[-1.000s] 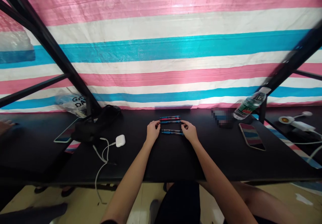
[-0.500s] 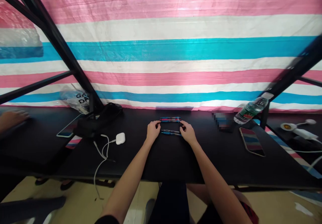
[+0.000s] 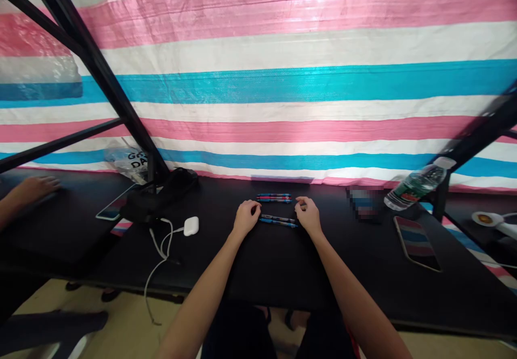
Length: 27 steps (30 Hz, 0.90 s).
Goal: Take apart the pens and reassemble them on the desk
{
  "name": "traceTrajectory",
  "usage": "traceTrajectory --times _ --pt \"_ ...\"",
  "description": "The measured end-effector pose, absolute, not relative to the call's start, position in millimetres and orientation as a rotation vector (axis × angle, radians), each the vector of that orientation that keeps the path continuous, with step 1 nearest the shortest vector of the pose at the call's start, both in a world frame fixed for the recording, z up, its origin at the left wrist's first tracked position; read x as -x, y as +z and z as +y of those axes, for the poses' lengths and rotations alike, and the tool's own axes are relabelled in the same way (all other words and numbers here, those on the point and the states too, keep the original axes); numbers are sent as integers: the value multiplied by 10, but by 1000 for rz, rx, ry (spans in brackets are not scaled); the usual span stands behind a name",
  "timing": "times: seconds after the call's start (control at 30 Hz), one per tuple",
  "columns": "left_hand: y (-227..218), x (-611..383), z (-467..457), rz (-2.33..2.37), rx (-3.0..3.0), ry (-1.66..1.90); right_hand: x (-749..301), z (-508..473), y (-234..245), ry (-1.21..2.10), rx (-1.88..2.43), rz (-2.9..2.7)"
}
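Note:
Three slim pens (image 3: 274,198), blue and red, lie side by side on the black table. Nearer to me lies a pair of pens (image 3: 278,220), one dark or grey and one blue. My left hand (image 3: 246,216) rests at the left ends of the pens, fingers curled with a dark gap between index finger and thumb. At the right, my right hand (image 3: 309,216) is bent beside the pens' right ends, its index finger and thumb apart. Nothing shows inside either hand. Whether the fingertips touch the near pair is hard to make out.
On the left are a white charging case (image 3: 191,226) with cables, a black bag (image 3: 141,204), a phone (image 3: 109,210) and another person's hand (image 3: 38,188). Rightward stand a water bottle (image 3: 418,187) and a phone (image 3: 417,243). Black metal bars (image 3: 100,65) slant at both sides.
My right hand has drawn away from the upper pens' right ends and moved slightly right. My left hand has come a little nearer to me. The camera view has shifted slightly.

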<state>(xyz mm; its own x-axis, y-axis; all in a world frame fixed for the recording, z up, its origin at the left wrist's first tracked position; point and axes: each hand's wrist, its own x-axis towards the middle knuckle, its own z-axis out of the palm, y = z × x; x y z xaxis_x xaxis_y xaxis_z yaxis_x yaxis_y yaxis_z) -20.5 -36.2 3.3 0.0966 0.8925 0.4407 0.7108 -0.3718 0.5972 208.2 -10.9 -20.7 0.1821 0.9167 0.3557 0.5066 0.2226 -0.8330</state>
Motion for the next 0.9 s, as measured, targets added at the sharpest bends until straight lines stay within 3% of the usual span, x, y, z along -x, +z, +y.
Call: traceTrajectory --times 0.37,0.9 --pt "33 143 -515 1671 -2285 1016 -1890 -388 -100 328 1259 -1881" --pt "50 167 -514 1567 -2256 935 -1804 -466 -98 328 1318 -1971"
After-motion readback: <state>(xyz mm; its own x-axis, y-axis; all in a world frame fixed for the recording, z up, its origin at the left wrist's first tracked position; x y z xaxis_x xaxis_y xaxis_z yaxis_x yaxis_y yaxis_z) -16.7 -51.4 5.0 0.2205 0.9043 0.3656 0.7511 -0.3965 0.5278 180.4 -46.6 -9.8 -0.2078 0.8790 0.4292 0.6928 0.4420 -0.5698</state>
